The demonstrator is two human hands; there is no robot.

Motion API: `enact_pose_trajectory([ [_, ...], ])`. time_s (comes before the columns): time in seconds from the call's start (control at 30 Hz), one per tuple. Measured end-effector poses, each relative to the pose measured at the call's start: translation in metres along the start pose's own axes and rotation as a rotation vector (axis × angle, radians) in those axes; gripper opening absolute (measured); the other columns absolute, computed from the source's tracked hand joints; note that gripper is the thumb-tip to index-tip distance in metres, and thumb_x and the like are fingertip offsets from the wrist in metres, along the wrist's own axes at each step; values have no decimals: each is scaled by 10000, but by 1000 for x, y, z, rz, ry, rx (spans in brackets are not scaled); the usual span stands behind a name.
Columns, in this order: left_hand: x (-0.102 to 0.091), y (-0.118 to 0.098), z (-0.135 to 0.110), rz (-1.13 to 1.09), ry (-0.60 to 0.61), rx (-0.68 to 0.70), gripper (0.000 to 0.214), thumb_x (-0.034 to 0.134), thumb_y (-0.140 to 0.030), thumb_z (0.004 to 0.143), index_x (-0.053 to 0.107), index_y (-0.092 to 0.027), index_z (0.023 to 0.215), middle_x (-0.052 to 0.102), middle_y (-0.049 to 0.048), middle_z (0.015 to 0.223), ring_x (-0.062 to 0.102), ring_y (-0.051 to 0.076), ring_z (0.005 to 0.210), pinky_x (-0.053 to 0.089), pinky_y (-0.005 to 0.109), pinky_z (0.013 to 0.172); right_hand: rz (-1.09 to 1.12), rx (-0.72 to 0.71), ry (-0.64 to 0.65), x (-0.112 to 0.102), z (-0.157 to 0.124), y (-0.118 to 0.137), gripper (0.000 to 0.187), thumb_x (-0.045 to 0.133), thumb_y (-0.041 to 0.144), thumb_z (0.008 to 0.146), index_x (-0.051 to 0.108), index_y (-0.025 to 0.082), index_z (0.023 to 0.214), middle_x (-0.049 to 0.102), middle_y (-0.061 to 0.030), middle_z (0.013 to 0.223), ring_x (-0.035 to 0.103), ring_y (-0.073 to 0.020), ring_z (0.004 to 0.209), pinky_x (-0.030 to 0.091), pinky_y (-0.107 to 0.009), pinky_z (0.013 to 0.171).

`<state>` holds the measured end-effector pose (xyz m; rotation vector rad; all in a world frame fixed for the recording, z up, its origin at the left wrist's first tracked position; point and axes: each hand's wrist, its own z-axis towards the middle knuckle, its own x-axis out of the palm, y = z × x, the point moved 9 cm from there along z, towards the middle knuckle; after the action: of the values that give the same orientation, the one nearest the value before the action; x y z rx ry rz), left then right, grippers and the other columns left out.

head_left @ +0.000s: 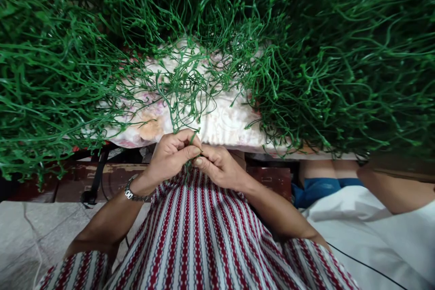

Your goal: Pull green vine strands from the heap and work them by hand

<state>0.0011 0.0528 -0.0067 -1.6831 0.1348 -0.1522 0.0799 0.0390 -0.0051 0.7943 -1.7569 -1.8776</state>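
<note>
My left hand [176, 152] is closed, its thumb and forefinger pinching a thin green plastic stem [192, 137]. Close against it, my right hand [217, 163] pinches the same green strands between thumb and fingertips. Both hands meet just off the table's near edge, in front of my striped top. Where the fingertips come together, the exact joint of the strands is hidden. Beyond the hands, a loose tangle of green stems [190, 84] lies on a pale flowered cloth [224, 120].
Large heaps of green artificial stems fill the left side [50, 86] and the right side [322, 68] of the table, and more lie at the back. A person in blue shorts [319, 186] and a white top sits close on my right. A black cable [367, 265] runs there.
</note>
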Motion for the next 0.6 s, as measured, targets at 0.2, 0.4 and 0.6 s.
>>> enact_pose_trajectory([
  [0.2,-2,7,0,-497,-215,-92,194,707,-248,624,535,-162,643,472,-45,567,375,45,454,314,173,425,-50,-143,-157,-7,1,12,290,435,331,904,428,164,667,372,43,573,348,-60,514,293,-191,508],
  [0.4,-3,9,3,-630,-344,-101,182,717,-160,585,541,-150,628,487,-47,537,416,39,464,325,141,430,-107,-216,-262,-13,2,19,236,445,236,897,455,159,675,412,39,573,384,-56,509,315,-183,515],
  [0.6,-2,3,9,-486,-113,-66,131,697,-189,670,576,-148,699,512,-39,599,426,38,496,338,134,462,-280,-227,-205,-19,3,27,197,437,200,904,455,157,713,422,42,590,379,-49,507,305,-172,504],
])
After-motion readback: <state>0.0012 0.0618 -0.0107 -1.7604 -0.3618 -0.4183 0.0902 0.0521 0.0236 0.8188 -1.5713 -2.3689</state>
